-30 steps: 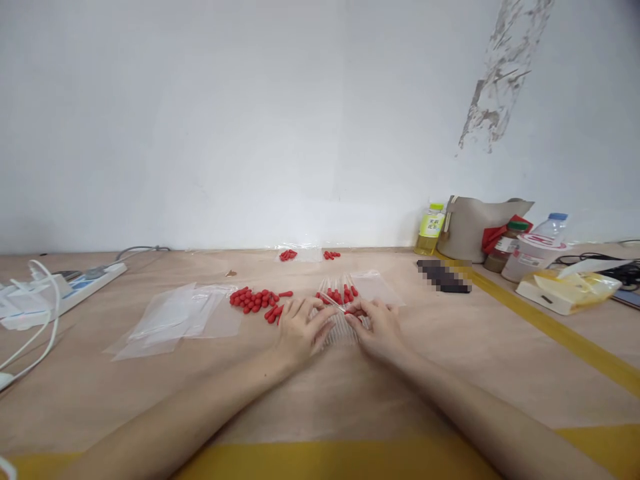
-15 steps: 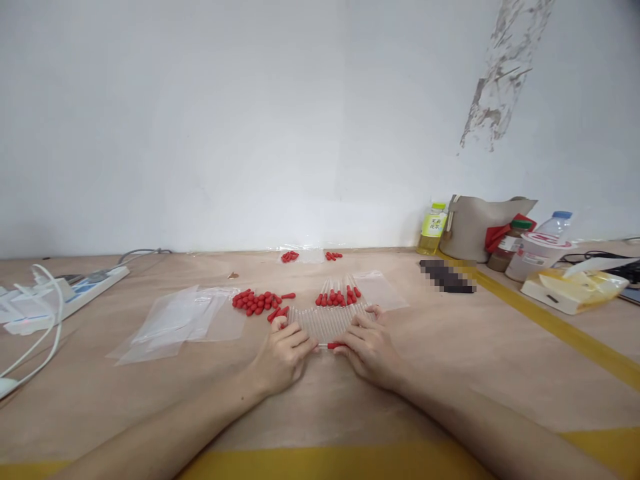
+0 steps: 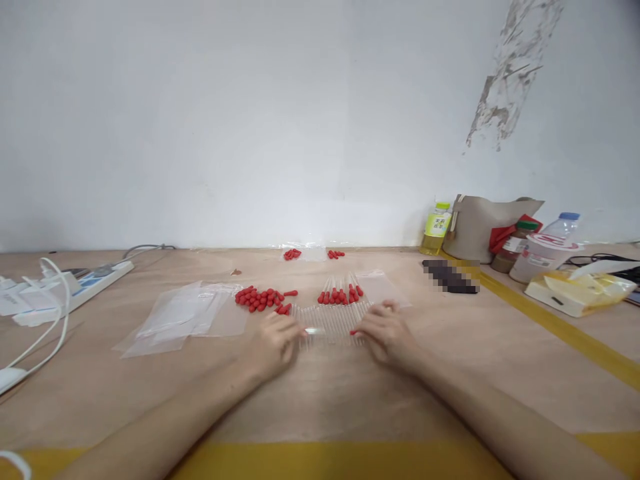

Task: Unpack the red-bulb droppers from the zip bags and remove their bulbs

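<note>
My left hand (image 3: 275,340) is closed in a pinch. A blurred, clear glass tube (image 3: 315,331) sticks out from its fingertips toward the right. My right hand (image 3: 387,333) pinches a red rubber bulb (image 3: 353,332), of which only the end shows. Between and beyond the hands lies a row of clear glass tubes (image 3: 333,320), side by side on the table. Just behind that row are several droppers with red bulbs (image 3: 340,295), their glass ends pointing away. A pile of loose red bulbs (image 3: 257,299) sits beyond my left hand.
Flat clear plastic bags (image 3: 173,320) lie left of the pile, another bag (image 3: 383,285) on the right. Bagged red bulbs (image 3: 292,254) rest by the wall. A power strip (image 3: 95,287) is far left; a tea bottle (image 3: 436,230), tissue pack (image 3: 575,290) and cup stand right.
My hands have moved apart and slightly away from me. The tube and red bulb, end to end between my fingers before, now show a wide gap. The view has shifted a little.
</note>
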The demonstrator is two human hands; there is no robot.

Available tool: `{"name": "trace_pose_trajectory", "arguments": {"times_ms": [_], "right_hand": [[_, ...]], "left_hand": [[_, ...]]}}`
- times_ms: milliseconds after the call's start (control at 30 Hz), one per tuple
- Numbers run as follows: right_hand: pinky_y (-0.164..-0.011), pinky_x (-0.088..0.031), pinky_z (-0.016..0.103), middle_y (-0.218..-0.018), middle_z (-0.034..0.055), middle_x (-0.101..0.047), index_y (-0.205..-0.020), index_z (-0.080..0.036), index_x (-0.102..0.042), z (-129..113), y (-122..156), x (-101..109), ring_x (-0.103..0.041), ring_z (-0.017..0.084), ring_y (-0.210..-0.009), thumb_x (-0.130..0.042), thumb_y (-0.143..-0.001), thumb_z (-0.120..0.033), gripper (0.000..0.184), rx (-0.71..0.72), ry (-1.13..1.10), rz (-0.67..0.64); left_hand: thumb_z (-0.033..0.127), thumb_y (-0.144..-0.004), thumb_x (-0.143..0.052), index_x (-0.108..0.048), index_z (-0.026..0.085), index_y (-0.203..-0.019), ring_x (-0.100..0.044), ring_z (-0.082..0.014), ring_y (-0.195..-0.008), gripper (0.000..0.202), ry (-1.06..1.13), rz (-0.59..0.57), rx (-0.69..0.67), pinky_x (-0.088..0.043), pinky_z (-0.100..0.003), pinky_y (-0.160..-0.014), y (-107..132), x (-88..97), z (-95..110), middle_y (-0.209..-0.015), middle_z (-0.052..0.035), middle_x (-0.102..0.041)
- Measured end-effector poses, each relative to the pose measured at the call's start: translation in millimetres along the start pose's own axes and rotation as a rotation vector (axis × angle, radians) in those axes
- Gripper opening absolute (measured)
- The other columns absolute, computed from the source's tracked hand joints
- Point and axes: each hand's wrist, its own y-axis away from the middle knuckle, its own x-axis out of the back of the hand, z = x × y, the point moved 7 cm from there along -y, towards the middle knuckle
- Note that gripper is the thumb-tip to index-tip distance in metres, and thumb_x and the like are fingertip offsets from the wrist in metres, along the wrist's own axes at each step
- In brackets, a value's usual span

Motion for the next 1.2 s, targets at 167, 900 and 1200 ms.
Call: {"name": "trace_pose_trajectory", "arguments": {"times_ms": [167, 900, 1200], "right_hand": [[-0.064, -0.039, 0.028, -0.076, 0.0051, -0.064, -0.08, -0.019, -0.064, 75, 9, 10, -0.055, 0.016, -0.07, -0.045, -0.081, -0.03, 0.022, -0.433, -0.115, 0.132], [-0.06, -0.038, 0.024, -0.073, 0.0036, -0.064, -0.069, -0.019, -0.063, 106, 22, -10, -0.056, 0.016, -0.068, -0.05, -0.072, -0.035, 0.022, -0.696, -0.056, 0.018], [-0.055, -0.035, 0.023, -0.072, 0.0032, -0.065, -0.069, -0.018, -0.063, 111, 27, -9, -0.055, 0.015, -0.062, -0.045, -0.075, -0.034, 0.025, -0.76, -0.016, 0.01]], "left_hand": [[0.02, -0.087, -0.034, -0.06, 0.019, -0.091, -0.053, -0.0148, -0.071, 0.027, 0.055, -0.027, 0.306, -0.043, -0.026, -0.066, 1, -3.7, -43, -0.077, -0.004, -0.055], [0.055, -0.077, -0.047, -0.048, 0.024, -0.121, -0.041, -0.0279, -0.116, 0.054, -0.087, -0.319, -0.034, -0.03, -0.048, -0.095, 1, -19.5, -15, -0.124, -0.0094, -0.049], [0.046, -0.084, -0.042, -0.044, 0.029, -0.124, -0.039, -0.0221, -0.121, 0.043, 0.005, -0.422, -0.063, -0.019, -0.049, -0.103, 6, -25.1, -40, -0.127, -0.0048, -0.049]]}}
